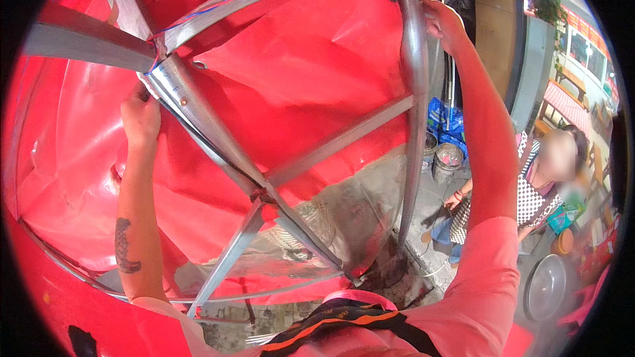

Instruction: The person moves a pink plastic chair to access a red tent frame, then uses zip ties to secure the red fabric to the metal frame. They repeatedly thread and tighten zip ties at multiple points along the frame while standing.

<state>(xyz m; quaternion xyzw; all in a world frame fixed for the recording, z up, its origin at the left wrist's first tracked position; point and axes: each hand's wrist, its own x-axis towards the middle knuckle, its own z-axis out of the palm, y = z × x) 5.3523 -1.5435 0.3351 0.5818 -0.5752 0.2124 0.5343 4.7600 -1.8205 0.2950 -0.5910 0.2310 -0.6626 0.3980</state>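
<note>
A metal frame of grey bars [198, 119] carries a large red tarpaulin [297, 79] stretched behind and above it. My left hand [140, 116] is raised and grips the frame at a joint where several bars meet, with thin blue wire running along one bar. My right hand [442, 23] is raised higher, closed around the upper end of a curved upright metal pole [415, 92] at the frame's right edge. Both forearms reach up from the lower edge.
Far below lies a wet concrete ground [383, 198]. A person in a checked apron [536, 185] sits at the right beside buckets [447, 160], a blue bag [440, 119] and a metal basin [546, 285]. Shopfronts and tables stand at the far right.
</note>
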